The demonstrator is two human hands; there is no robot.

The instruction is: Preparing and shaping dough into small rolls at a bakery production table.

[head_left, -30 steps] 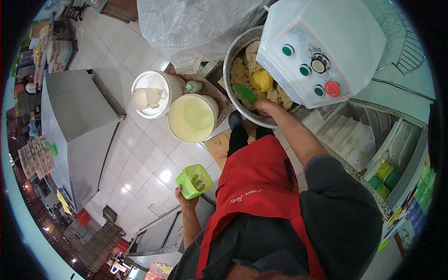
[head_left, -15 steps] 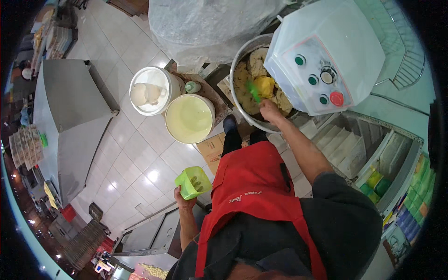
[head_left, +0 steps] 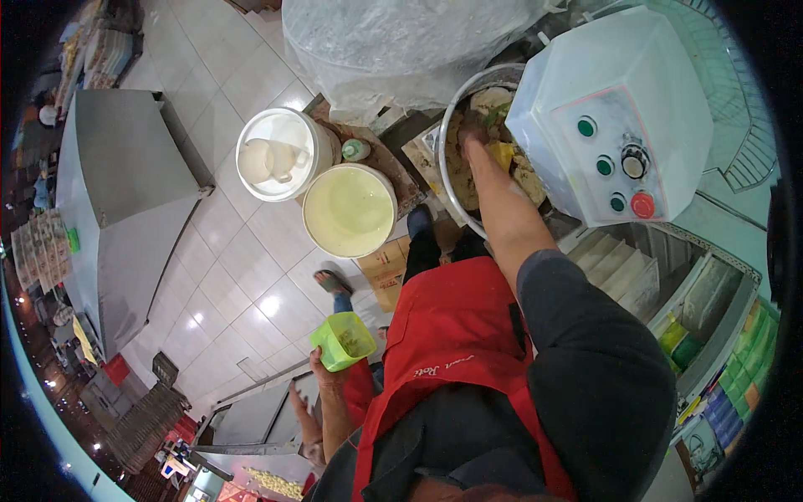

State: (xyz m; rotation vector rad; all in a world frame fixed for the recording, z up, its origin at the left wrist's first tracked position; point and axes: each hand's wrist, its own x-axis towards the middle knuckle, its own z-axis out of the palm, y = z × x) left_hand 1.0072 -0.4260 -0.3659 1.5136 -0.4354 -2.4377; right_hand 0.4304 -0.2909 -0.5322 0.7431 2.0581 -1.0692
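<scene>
- The right hand (head_left: 473, 136) is down inside the mixing bowl, blurred; I cannot tell whether its fingers grasp anything. A bit of green (head_left: 499, 114) shows just beyond it, perhaps a scraper; a loose grip could leave such a tool in the mix.
- The left hand (head_left: 329, 374) grasps a light-green square plastic container (head_left: 334, 359), tilted above the floor; residue inside could drip if it tips further.
- Around the right hand lies the pale dough (head_left: 527, 181), with a yellow fat-like lump (head_left: 502, 154) on it. The lump could end up unevenly spread if left in one piece.
- The steel mixing bowl (head_left: 444, 159) sits partly beneath the mixer head (head_left: 577, 75), and the forearm runs close beside that housing. Whether the machine is running cannot be told; if it started, the hand could be caught.
- Left of the body, a co-worker's hand (head_left: 304, 412) is near the left forearm, so a bump could jolt the container loose.
- Farther out, the cream bucket (head_left: 312, 234) gapes, uncovered, near the person's shoe (head_left: 420, 220); a careless step could knock it, or drips fall in.
</scene>
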